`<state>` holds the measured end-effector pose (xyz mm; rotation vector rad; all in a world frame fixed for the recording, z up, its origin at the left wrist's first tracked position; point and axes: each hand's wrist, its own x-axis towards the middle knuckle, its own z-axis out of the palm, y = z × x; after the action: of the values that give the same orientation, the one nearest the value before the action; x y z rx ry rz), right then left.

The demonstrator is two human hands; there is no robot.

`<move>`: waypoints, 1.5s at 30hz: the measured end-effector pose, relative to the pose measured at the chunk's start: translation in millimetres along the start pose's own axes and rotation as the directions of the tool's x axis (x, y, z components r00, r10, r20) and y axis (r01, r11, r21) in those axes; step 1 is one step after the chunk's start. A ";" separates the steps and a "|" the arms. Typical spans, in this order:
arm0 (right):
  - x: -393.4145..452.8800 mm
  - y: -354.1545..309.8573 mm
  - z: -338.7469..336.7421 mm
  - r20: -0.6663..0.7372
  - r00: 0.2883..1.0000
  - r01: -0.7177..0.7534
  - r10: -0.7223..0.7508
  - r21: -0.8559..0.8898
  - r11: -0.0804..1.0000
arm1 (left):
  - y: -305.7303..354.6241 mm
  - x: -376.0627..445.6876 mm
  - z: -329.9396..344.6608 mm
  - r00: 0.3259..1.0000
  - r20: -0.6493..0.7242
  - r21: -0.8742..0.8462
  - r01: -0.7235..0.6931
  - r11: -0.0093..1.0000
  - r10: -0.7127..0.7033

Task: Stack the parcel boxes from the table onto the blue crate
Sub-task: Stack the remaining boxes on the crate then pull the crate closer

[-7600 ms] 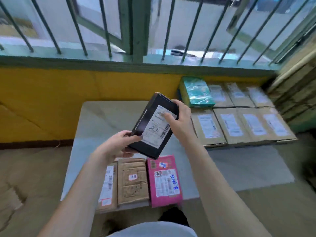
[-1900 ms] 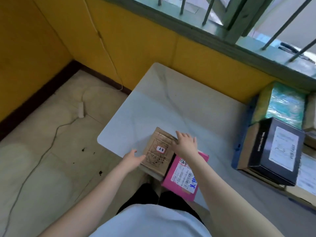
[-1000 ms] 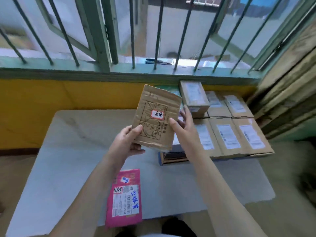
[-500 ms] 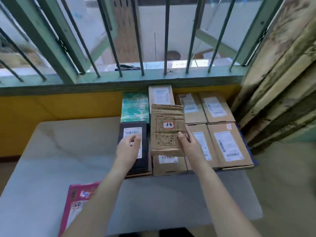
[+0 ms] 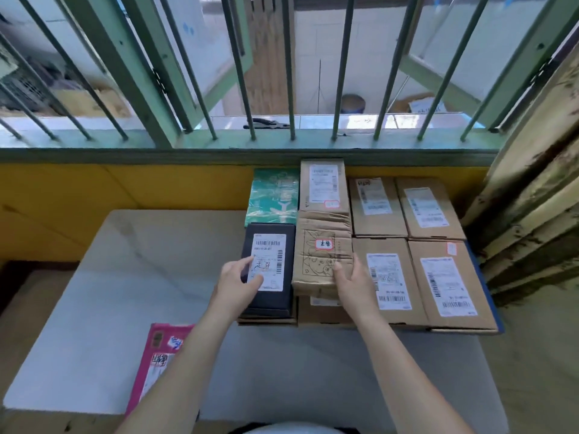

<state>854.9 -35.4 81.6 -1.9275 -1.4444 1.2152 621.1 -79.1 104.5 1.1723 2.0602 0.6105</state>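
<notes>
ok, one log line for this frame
phase: placing | right hand: on brown parcel | left hand: on black box | table: pink parcel

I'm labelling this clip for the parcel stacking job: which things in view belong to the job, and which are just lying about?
Job:
- crumpled brown parcel, right hand on it
- black box, left hand resting on it
- pink parcel on the table
- stacked cardboard boxes
- blue crate, edge only

Lying about:
- pliers on the sill
- wooden planks
</notes>
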 end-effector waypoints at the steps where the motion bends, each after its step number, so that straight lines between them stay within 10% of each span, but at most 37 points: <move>1: -3.2 -4.9 1.0 -0.051 0.999 -0.013 0.010 -0.060 0.998 | -2.8 1.3 -4.4 1.000 0.007 -0.017 0.001 1.000 -0.001; 6: -40.0 -56.7 31.5 -0.289 0.866 0.279 -0.408 -0.398 0.874 | -42.9 -1.0 -50.2 0.988 -0.101 -0.107 0.108 0.988 -0.119; 13: -91.9 -114.5 160.6 0.213 0.696 0.718 -0.686 -0.233 0.656 | -173.1 -49.4 -115.6 0.878 -0.222 -0.129 0.405 0.905 -0.425; 17: -95.8 -89.9 240.5 0.534 0.677 0.707 -0.507 -0.282 0.648 | -241.4 -82.4 -117.8 0.785 -0.153 -0.195 0.571 0.797 -0.600; 23: -84.3 -54.1 292.9 0.650 0.753 0.285 0.099 -0.459 0.841 | -288.6 -103.5 -96.4 0.722 0.109 -0.221 0.687 0.692 -0.683; 30: -85.3 -62.2 305.3 0.627 0.718 -0.145 0.303 -0.291 0.946 | -282.1 -95.3 -95.2 0.762 0.287 -0.405 0.645 0.648 -0.580; 40: -73.6 -192.3 163.0 0.320 0.892 0.304 -0.320 0.099 0.947 | -140.2 -27.4 -187.3 0.986 0.020 -0.448 0.158 0.880 -0.167; 45: -50.8 -173.8 30.9 0.096 0.961 0.224 -0.260 0.282 0.933 | -15.4 -10.8 -164.5 0.984 0.095 -0.541 -0.074 0.838 0.148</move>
<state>732.5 -24.8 218.2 -1.4658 -1.4461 1.3615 493.2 -106.7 205.9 0.9658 1.5612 1.0564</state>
